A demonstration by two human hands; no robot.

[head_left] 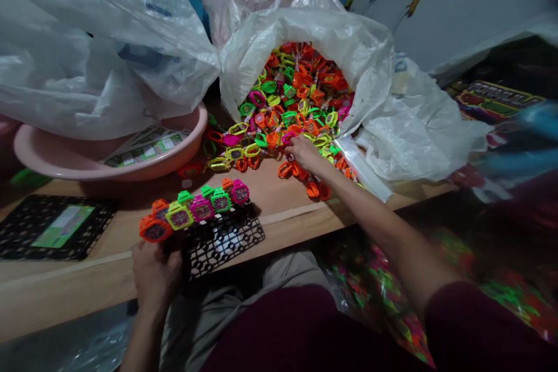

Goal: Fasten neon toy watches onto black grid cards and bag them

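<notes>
My left hand [157, 270] is closed at the left end of a black plastic grid [198, 258] near the table's front edge. Along the grid's far side stands a double row of toy watches [201, 208] in orange, yellow, pink and green. My right hand [304, 153] reaches forward to a heap of loose toy watches [300, 110] spilling from a clear plastic bag [370, 58]. Its fingers are bent and pinched together at a pink toy watch [288, 138], partly hiding it.
A pink basin [87, 171] with printed cards [150, 148] stands at the left, under a big plastic bag [100, 64]. Before it lies another black grid [98, 224] bearing a green card [63, 226]. Clear plastic sleeves [364, 168] lie right of the heap. More colourful items [392, 285] are below the table.
</notes>
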